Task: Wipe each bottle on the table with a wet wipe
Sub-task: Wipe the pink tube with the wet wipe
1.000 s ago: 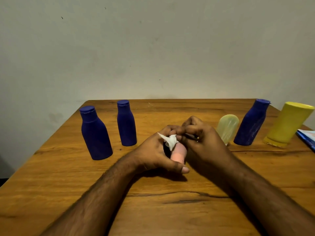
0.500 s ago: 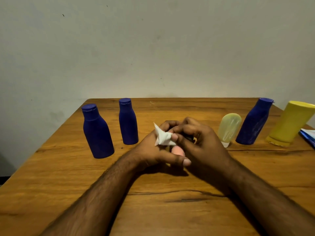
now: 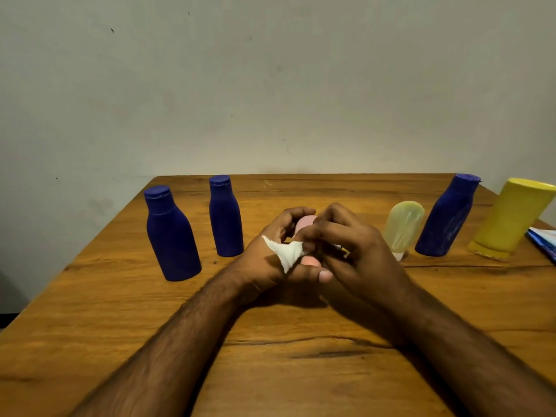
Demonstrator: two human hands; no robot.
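Both hands meeting at frame centre over glossy, grain-streaked wooden table [image 3: 301,371]. Left hand [image 3: 270,260] curling round small pink bottle [image 3: 304,222], smooth rounded plastic, mostly hidden. Right hand [image 3: 355,251] pinching crumpled white wet wipe [image 3: 287,251] against bottle's near end. Two matte dark-blue shouldered bottles [image 3: 171,236] [image 3: 225,218] standing at centre left. Translucent pale-yellow rounded bottle [image 3: 403,228], third dark-blue bottle [image 3: 448,218] and opaque yellow tapered bottle [image 3: 514,218] standing at centre right.
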